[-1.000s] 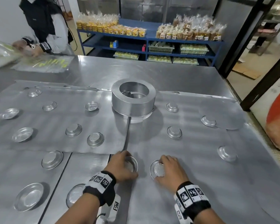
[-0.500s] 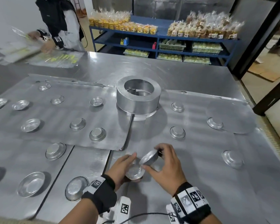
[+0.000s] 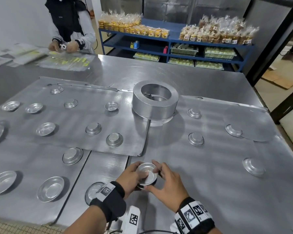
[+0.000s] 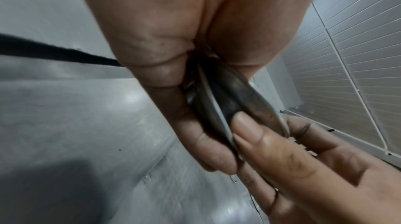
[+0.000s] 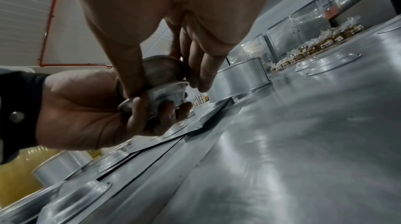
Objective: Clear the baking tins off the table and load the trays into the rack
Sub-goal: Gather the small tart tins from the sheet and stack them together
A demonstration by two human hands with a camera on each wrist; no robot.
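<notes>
The left hand (image 3: 131, 177) cups two small baking tins (image 3: 147, 173) from below, fingers curled under them, held above the desk (image 3: 210, 191). The right hand (image 3: 166, 183) pinches the upper tin's rim (thumb near, fingers far), seating it in the lower one. Beyond the hands stands a ring mould (image 3: 155, 100), with more tins (image 3: 195, 139) scattered to both sides.

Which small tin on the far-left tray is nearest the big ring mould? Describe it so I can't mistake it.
Start at the big ring mould in the middle of the table. Just to its left, on the raised tray, sits a small tin. It stands open side up, while its nearest neighbours lie upside down.
</notes>
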